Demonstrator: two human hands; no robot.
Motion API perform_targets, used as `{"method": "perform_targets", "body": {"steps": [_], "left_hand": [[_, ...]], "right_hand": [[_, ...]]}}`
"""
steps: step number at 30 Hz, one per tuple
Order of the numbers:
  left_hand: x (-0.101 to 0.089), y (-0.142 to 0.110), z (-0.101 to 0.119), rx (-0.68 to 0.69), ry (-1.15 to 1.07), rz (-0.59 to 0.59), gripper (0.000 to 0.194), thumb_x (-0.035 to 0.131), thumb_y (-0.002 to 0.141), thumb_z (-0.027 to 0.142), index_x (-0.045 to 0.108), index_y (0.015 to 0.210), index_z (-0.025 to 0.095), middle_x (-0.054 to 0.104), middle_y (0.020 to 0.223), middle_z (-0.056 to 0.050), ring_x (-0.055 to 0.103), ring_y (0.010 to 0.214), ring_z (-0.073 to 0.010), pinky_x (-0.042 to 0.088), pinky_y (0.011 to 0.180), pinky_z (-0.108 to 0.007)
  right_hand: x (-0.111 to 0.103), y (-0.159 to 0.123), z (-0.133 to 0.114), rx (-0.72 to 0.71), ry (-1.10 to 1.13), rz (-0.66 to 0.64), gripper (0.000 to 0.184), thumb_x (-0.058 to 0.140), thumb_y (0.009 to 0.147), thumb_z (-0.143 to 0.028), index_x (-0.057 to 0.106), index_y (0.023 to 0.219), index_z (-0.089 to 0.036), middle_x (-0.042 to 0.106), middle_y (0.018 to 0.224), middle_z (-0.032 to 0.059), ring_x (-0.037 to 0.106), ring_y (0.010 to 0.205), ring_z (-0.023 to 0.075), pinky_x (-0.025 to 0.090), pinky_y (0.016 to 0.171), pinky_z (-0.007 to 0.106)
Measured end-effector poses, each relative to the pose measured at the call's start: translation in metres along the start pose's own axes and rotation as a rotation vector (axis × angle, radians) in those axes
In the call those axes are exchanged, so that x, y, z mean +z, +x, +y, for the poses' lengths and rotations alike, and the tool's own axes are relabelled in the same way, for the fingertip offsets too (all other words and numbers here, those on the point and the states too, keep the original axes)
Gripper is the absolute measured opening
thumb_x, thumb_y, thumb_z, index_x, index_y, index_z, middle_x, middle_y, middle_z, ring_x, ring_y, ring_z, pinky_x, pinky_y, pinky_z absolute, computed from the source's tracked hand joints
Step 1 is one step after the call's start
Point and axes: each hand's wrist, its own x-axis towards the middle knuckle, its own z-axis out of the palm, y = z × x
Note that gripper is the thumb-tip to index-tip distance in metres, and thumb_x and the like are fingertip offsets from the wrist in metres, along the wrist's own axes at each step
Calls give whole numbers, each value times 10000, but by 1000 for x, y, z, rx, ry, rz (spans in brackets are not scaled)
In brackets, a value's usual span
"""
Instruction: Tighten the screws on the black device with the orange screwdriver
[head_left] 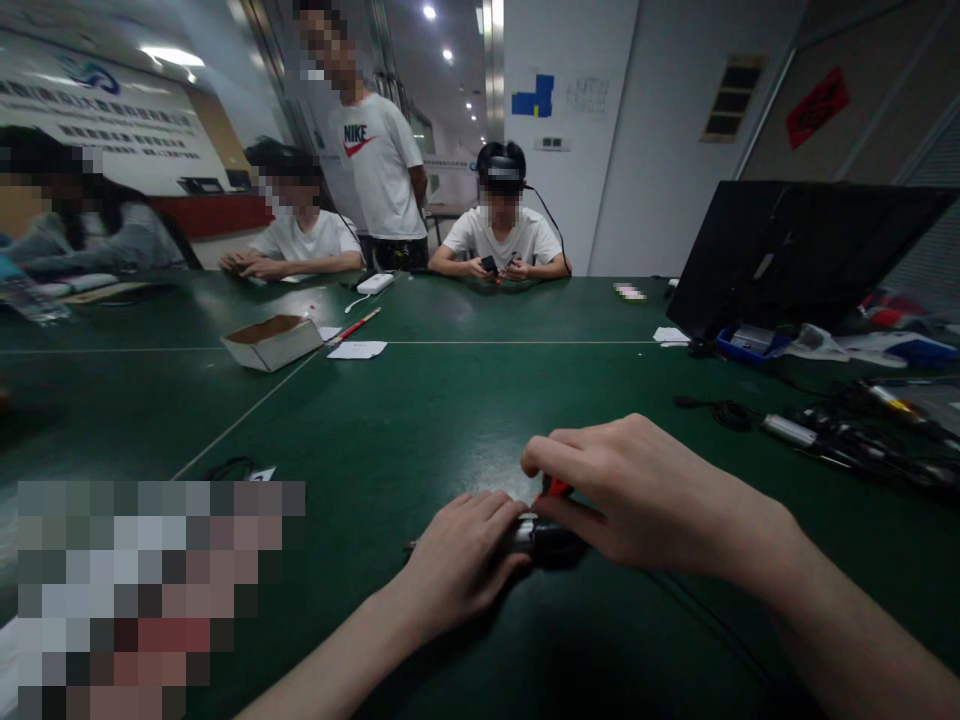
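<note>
A corded tool with a silver and black cylindrical body (555, 543) lies on the green table. My left hand (469, 550) is closed over its silver part, with the dark tip poking out on the left. Above the black end, my right hand (622, 490) pinches a small red-and-black piece (555, 486) between thumb and fingers. Most of that piece is hidden by the fingers, so its kind does not show. A thin black cable (697, 605) runs off from the tool toward the lower right.
A white open box (274, 343), a red pencil-like stick (360, 325) and paper slips (358, 350) lie ahead. At the right stand a black monitor (802, 250), a blue tray (750, 343) and tangled cabled tools (862, 440). Several people are across the table.
</note>
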Motion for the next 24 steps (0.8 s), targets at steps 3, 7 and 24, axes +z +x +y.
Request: {"method": "perform_targets", "body": {"steps": [3, 7, 24], "left_hand": [[0, 0, 0, -5, 11, -6, 168, 557, 879, 262, 510, 1026, 197, 617, 1017, -69, 587, 892, -272, 441, 775, -400], [1, 0, 0, -7, 8, -9, 171, 556, 877, 266, 510, 1026, 195, 619, 1006, -70, 584, 883, -271, 440, 771, -399], [-3, 1, 2, -11, 5, -12, 191, 546, 882, 273, 503, 1050, 193, 611, 1035, -77, 580, 887, -267, 446, 780, -401]], "right_hand": [[-1, 1, 0, 3, 4, -3, 70, 486, 934, -273, 483, 978, -219, 629, 847, -22, 551, 661, 129, 282, 537, 259], [-1, 1, 0, -1, 6, -9, 74, 480, 936, -272, 487, 984, -216, 629, 843, -19, 548, 658, 129, 278, 533, 259], [-2, 0, 0, -1, 13, -5, 72, 478, 935, -257, 497, 983, -207, 634, 849, -8, 549, 663, 127, 272, 537, 262]]}}
